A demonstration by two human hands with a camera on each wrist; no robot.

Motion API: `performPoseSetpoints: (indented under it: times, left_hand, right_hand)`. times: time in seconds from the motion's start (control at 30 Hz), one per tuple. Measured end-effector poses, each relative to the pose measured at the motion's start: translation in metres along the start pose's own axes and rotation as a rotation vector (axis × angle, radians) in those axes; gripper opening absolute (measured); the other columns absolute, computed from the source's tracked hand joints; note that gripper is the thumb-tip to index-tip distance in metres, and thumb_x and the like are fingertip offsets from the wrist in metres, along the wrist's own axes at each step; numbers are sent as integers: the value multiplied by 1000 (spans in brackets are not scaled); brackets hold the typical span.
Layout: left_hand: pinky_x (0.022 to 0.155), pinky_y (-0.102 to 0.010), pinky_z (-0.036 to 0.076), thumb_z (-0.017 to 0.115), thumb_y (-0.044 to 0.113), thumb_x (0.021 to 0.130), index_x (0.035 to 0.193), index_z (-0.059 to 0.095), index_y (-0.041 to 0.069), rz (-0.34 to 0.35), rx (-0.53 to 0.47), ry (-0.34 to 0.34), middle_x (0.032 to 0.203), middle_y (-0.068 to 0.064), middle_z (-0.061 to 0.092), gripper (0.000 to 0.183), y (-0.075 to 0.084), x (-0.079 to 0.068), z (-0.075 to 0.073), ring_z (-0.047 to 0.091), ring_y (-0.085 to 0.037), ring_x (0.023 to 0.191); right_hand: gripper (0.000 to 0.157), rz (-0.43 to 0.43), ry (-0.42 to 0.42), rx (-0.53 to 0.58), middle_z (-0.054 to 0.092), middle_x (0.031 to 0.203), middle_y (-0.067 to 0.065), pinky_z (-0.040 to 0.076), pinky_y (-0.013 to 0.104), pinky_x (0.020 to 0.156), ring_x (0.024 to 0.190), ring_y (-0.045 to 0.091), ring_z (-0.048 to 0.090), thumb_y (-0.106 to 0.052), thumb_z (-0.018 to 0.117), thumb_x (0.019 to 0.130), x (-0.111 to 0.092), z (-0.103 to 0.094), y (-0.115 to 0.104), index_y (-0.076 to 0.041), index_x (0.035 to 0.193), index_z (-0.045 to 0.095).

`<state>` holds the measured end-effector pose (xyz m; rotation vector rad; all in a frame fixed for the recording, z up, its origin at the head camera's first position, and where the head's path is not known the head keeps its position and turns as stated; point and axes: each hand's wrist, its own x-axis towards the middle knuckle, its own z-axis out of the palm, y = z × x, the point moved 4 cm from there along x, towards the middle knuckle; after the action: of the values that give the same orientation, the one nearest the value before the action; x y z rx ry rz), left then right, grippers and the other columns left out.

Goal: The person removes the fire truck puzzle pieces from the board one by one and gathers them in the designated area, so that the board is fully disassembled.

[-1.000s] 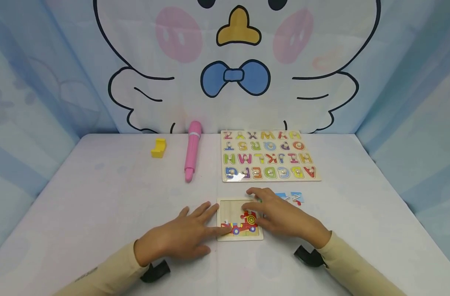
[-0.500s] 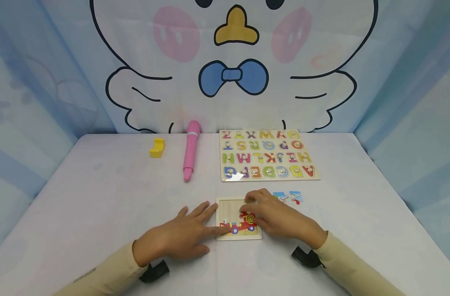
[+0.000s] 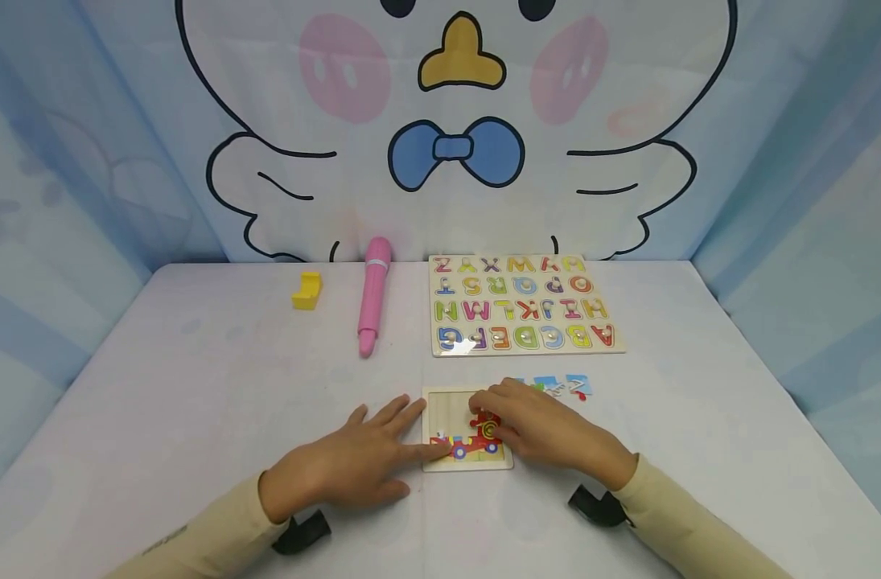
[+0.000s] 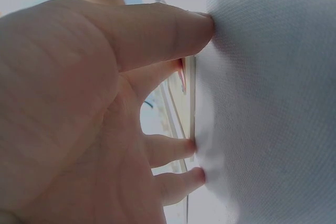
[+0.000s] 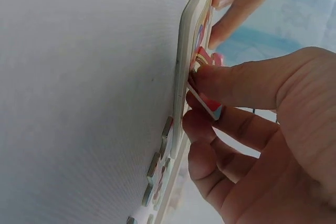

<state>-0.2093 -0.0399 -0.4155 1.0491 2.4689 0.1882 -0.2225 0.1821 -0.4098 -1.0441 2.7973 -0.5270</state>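
Note:
A small wooden puzzle tray (image 3: 447, 410) lies near the middle of the table, its lower part filled with pieces of a red vehicle picture (image 3: 460, 450). My left hand (image 3: 349, 462) spreads its fingers at the tray's left side, the index finger pressing on the lower-left pieces. In the left wrist view, the thumb and two other fingertips touch the tablecloth or the tray edge. My right hand (image 3: 549, 422) pinches a red puzzle piece (image 5: 211, 104) with yellow rings between thumb and fingers. That piece stands tilted over the tray's right side in the right wrist view.
Several loose puzzle pieces (image 3: 578, 385) lie beyond the right hand. Behind them is a wooden alphabet board (image 3: 620, 348). A thick pink pen-shaped object (image 3: 373, 297) and a yellow block (image 3: 307, 290) lie at the back left. A printed curtain (image 3: 454, 217) hangs behind the table.
My right hand's fingers have drawn in and down toward the red piece, uncovering more of the loose pieces behind. The left hand stays in place; the whole view has shifted slightly.

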Motion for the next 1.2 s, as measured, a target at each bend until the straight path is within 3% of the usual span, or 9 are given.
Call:
performPoseSetpoints:
  times: [0.27,0.5,0.63,0.8,1.2]
  left_hand:
    - [113,-73,22,73,34,95,151,45,50,-11,-5,-10,169,-8,22,65,1,-1,0,15,-35,155]
    - [113,-73,21,73,34,94,151,44,51,-16,-15,-12,169,-7,21,66,1,0,1,15,-35,155]
    - [113,-73,21,73,34,94,151,44,51,-23,-16,-15,169,-8,21,66,1,0,2,15,-35,155]
    - [113,-73,21,73,34,94,151,44,51,-24,-16,-13,169,-8,20,66,1,0,3,14,-35,155]
    - [113,-73,21,72,34,95,151,43,51,-15,-9,-7,169,-7,20,65,1,1,1,14,-34,155]
  right_hand:
    - [17,-17,30,129,55,84,-12,48,26,71,79,8,52,-5,71,95,1,-10,3,-17,97,61]
    - [21,63,-148,237,52,74,-10,44,24,62,69,6,52,-4,74,92,-20,-45,33,-17,85,59]
    - [24,125,-212,232,53,73,-9,46,24,61,70,8,53,-1,74,90,-34,-60,55,-17,80,59]
    - [27,202,-244,199,52,70,-9,43,25,59,67,8,51,4,72,86,-39,-63,73,-17,75,60]
    - [26,277,-220,117,48,67,-6,41,26,60,67,11,50,3,75,84,-39,-59,84,-16,73,61]
